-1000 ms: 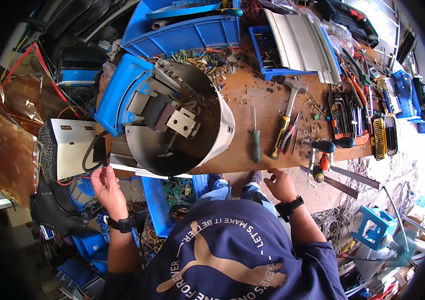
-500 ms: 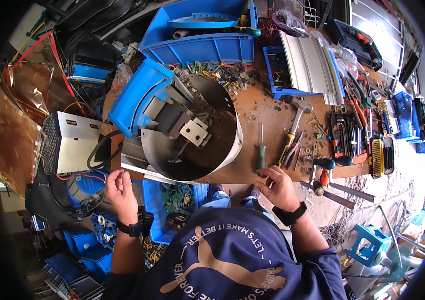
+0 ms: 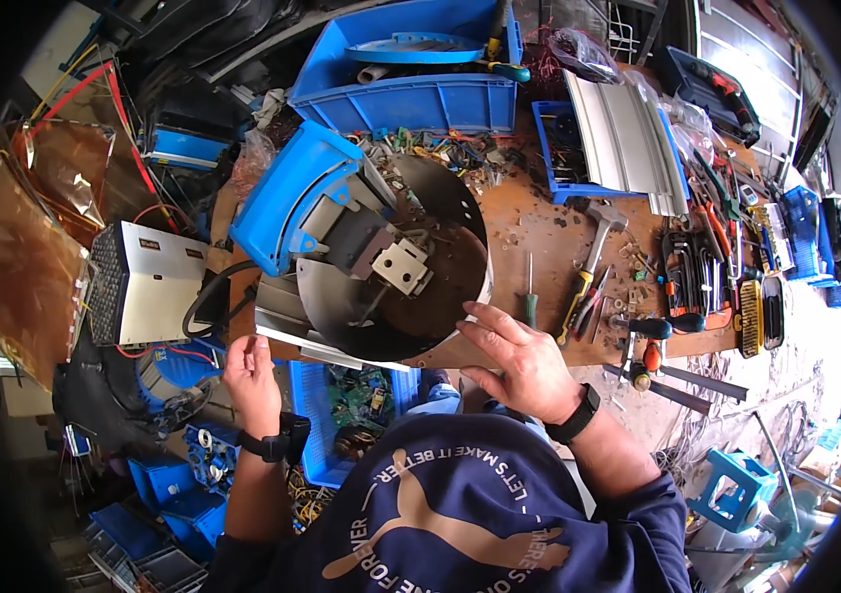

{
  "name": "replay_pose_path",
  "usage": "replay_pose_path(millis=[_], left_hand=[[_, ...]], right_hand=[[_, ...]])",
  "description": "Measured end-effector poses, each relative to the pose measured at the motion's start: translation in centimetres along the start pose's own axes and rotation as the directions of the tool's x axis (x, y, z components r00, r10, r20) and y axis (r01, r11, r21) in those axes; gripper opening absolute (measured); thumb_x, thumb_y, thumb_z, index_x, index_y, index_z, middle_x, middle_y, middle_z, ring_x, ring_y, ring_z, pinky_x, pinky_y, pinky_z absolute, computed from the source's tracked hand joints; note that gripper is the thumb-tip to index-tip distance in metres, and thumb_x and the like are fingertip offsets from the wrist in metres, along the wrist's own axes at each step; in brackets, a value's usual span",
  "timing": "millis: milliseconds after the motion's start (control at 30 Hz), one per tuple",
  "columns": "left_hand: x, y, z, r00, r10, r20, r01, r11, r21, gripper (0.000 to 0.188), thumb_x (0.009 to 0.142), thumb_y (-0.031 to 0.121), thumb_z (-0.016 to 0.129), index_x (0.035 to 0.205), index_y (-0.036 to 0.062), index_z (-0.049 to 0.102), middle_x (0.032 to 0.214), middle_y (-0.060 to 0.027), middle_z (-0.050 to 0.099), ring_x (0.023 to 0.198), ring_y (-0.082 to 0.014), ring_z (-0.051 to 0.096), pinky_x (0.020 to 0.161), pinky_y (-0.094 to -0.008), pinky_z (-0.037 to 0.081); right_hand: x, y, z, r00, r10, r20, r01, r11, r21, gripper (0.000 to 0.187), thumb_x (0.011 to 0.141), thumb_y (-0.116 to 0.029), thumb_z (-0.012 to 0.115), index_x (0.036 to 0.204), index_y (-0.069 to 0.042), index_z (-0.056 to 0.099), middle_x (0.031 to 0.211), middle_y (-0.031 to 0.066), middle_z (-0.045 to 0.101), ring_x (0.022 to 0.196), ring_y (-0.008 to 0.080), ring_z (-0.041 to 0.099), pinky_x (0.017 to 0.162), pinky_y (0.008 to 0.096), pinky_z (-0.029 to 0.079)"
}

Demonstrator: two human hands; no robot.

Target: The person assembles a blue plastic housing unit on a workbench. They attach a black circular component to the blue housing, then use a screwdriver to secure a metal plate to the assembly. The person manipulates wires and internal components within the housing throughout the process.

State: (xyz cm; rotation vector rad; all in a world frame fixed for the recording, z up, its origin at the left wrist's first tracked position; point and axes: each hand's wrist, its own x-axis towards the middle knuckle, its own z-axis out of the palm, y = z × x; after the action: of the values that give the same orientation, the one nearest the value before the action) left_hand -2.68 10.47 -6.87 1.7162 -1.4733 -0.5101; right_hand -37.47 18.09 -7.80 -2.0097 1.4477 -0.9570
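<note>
In front of me on the bench sits a dismantled casing: a curved sheet-metal shell (image 3: 333,311), dark inside and pale outside. Over its left side leans a blue plastic end piece (image 3: 292,193), and a cream block with two round holes (image 3: 400,267) shows within. My right hand (image 3: 524,371) is open, fingers apart, its fingertips at the shell's near right rim; whether they touch it is hard to tell. My left hand (image 3: 254,383) is loosely open and holds nothing I can see, near the front left corner of a pale metal panel (image 3: 282,321) beneath the shell.
A green-handled screwdriver (image 3: 530,304) and a hammer (image 3: 593,252) lie right of the shell. Farther right are pliers, hex keys (image 3: 682,277) and a brush (image 3: 751,316). A large blue crate (image 3: 410,107) stands behind; another blue crate (image 3: 313,425) with circuit boards is below the bench edge.
My right hand has moved left and forward from beside the screwdriver to the shell's near rim. My left hand stays by the panel corner. The whole view has shifted slightly.
</note>
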Motion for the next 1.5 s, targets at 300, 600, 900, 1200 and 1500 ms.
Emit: replay_pose_path(millis=[300,600,900,1200,1500], left_hand=[[0.0,-3.0,-0.5,0.994,-0.108,0.01,0.109,0.989,-0.096,0.023,0.096,0.024,0.053,0.099,0.0022,0.059,0.073,-0.0004,0.054,0.057,-0.0056,0.048,0.049,-0.0205,0.036],[-0.7,-3.9,-1.0,0.978,-0.162,0.133,0.187,0.959,-0.213,0.022,0.096,0.023,0.055,0.097,0.0011,0.056,0.082,-0.0006,0.058,0.067,-0.0068,0.05,0.058,-0.022,0.043],[-3.6,-5.9,-0.4,0.722,-0.152,0.675,-0.034,0.967,0.254,0.019,0.082,0.018,0.067,0.087,0.0001,0.063,0.083,-0.0174,0.065,0.076,-0.0312,0.064,0.069,-0.0368,0.049],[-2.6,-5.3,0.0,0.648,-0.15,0.747,-0.237,0.892,0.384,0.029,0.078,0.022,0.07,0.095,0.0,0.062,0.088,-0.0176,0.064,0.085,-0.0338,0.062,0.074,-0.04,0.049],[-3.3,-2.4,0.8,0.615,-0.18,0.767,-0.201,0.906,0.373,0.028,0.079,0.021,0.069,0.096,-0.0006,0.062,0.092,-0.0173,0.064,0.085,-0.0338,0.062,0.076,-0.0392,0.049]], right_hand=[[1.6,-0.2,1.9,0.998,-0.051,-0.033,0.045,0.983,-0.176,0.045,0.071,-0.022,0.075,0.11,-0.006,0.061,0.123,0.0116,0.054,0.094,0.0284,0.063,0.075,0.0374,0.054],[2.4,0.3,2.8,1.0,-0.01,0.01,0.012,0.967,-0.256,0.048,0.062,-0.021,0.081,0.102,-0.005,0.061,0.116,0.0108,0.054,0.09,0.0291,0.063,0.074,0.0372,0.054],[2.5,0.6,2.8,1.0,-0.023,-0.011,0.02,0.971,-0.237,0.039,0.067,-0.021,0.078,0.098,-0.005,0.06,0.115,0.0117,0.054,0.089,0.0292,0.062,0.072,0.0375,0.054],[1.7,0.6,2.4,0.99,-0.036,-0.134,0.005,0.975,-0.222,0.048,0.066,-0.017,0.079,0.109,-0.007,0.06,0.124,0.0139,0.051,0.09,0.0288,0.063,0.074,0.0369,0.054],[0.1,0.5,1.7,0.928,-0.02,-0.371,-0.053,0.981,-0.186,0.051,0.064,-0.017,0.081,0.109,-0.006,0.061,0.119,0.0162,0.052,0.096,0.0305,0.061,0.075,0.0355,0.054]])
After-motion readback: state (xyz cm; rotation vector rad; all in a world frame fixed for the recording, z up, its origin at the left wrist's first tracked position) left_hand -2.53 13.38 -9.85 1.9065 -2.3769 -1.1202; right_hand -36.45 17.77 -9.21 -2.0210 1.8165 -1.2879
